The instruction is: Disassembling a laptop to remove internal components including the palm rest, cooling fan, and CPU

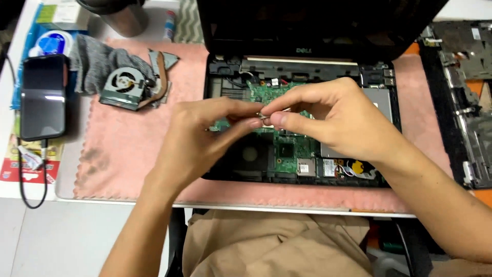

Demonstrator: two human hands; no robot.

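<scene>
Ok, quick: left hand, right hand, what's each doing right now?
Left hand: fingers pinched shut on a small metal part above the opened laptop.
Right hand: thumb and forefinger pinched on the same small metal part.

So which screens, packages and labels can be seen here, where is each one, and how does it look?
Phone: far left, flat, dark blank screen, cable at its lower end.
Laptop screen: top centre, black, unlit, tilted back.
Blue package: top left, above the phone, round white lid.
Green box: top left corner, pale green and white.
Red package: left edge, under the phone, flat, red and yellow.
Small labels: white, on the open laptop's board.
</scene>
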